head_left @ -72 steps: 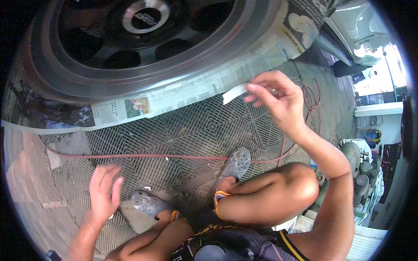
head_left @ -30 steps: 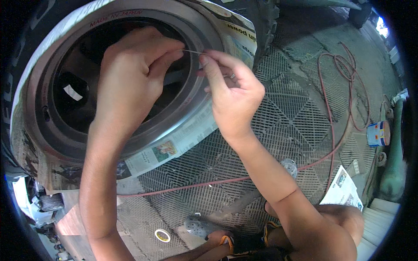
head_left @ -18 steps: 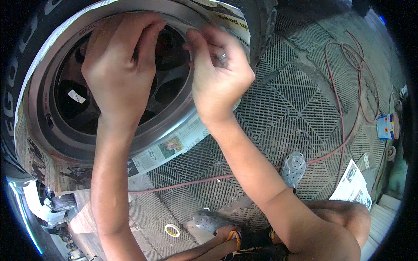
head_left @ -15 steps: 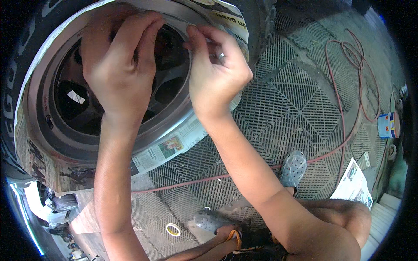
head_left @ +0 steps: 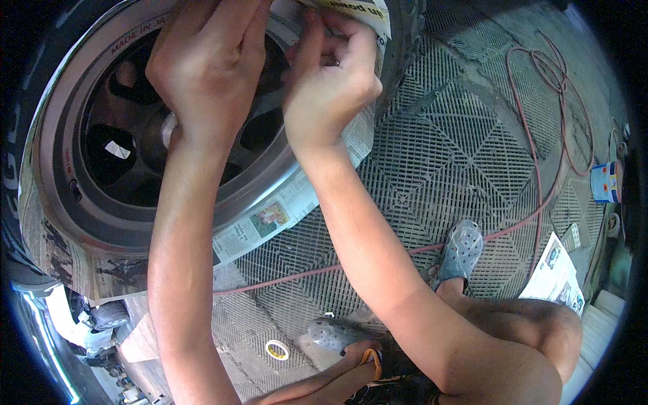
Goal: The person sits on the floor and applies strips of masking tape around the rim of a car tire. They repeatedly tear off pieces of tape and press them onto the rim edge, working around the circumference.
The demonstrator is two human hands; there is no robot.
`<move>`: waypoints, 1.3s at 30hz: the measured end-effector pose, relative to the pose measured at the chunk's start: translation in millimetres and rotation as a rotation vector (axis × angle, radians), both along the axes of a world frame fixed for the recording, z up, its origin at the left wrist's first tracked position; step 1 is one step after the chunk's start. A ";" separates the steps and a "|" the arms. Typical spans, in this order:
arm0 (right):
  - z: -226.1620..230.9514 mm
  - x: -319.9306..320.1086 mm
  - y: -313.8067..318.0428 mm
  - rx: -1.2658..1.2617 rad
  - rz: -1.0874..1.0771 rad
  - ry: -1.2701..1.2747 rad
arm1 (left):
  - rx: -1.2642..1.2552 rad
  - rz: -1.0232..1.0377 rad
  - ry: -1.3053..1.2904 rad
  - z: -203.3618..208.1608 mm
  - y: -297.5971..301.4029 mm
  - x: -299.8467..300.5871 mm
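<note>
A grey wheel rim [head_left: 128, 229] with dark spoke openings fills the upper left, set inside a black tire [head_left: 12, 145]. Newspaper sheets [head_left: 277, 214] are tucked all round between rim and tire. My left hand [head_left: 212, 71] is over the upper part of the rim, its fingers pinched together and partly cut off by the top edge. Close beside it, my right hand [head_left: 334, 84] is closed at the rim's upper right, by the newspaper border, a ring on one finger. What the fingertips hold, if anything, is hidden. A small white piece [head_left: 117, 149] shows in one opening.
A red hose [head_left: 530, 121] loops across the grated floor mat [head_left: 432, 169]. At the right stand a blue tin [head_left: 605, 182] and a printed sheet [head_left: 555, 278]. A tape roll [head_left: 285, 355] lies near my grey clogs [head_left: 464, 248]. White car bodywork [head_left: 64, 314] is at lower left.
Both hands have shifted upward in the picture along the rim. My left hand has moved slightly right, my right hand slightly left, and they remain close together with fingers closed.
</note>
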State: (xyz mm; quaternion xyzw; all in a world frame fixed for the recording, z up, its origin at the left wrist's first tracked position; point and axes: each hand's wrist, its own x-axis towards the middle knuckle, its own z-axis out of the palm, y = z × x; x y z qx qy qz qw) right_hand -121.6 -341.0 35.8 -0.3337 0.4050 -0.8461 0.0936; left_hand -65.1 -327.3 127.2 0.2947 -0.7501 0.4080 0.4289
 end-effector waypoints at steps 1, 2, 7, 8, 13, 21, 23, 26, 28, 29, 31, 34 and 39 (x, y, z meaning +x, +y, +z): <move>0.7 0.3 -1.5 -0.011 -0.009 -0.007 | -0.005 -0.005 -0.009 -0.5 -1.3 0.7; 1.4 1.5 -2.5 -0.022 -0.015 -0.016 | -0.011 -0.006 -0.020 -0.5 -2.2 2.0; 0.1 3.0 -5.6 -0.007 -0.027 0.002 | -0.056 -0.022 0.014 -2.1 -4.4 -3.9; 1.0 3.7 -5.8 -0.006 -0.032 0.006 | -0.058 -0.016 0.023 -2.3 -3.8 -4.9; 11.4 0.4 -4.5 -0.111 -0.058 -0.032 | -0.069 0.027 0.020 -3.3 -2.7 0.9; 5.0 -4.5 -25.9 -0.296 -0.149 0.015 | -0.045 0.076 0.052 2.5 2.7 -8.9; 7.6 0.0 -10.5 -0.134 -0.077 -0.008 | -0.067 0.110 0.007 2.0 4.3 -1.9; 15.9 -0.7 -3.2 -0.003 -0.070 -0.030 | -0.124 0.148 0.017 0.6 6.0 -4.4; 17.6 -0.8 -3.0 -0.005 -0.066 -0.036 | -0.094 0.104 0.098 -6.0 -6.9 2.3; 16.9 -1.1 -1.9 0.007 -0.028 -0.040 | -0.066 0.072 0.159 -13.0 -18.6 10.2; 17.4 1.4 1.3 0.034 0.038 -0.056 | 0.008 0.016 0.278 -30.9 -53.4 37.7; 14.3 -5.3 -0.9 0.050 0.067 -0.086 | -0.004 0.018 0.209 -8.6 -11.6 8.1; 19.4 -2.3 0.0 0.000 0.079 -0.134 | -0.152 0.029 0.056 2.6 -0.7 1.9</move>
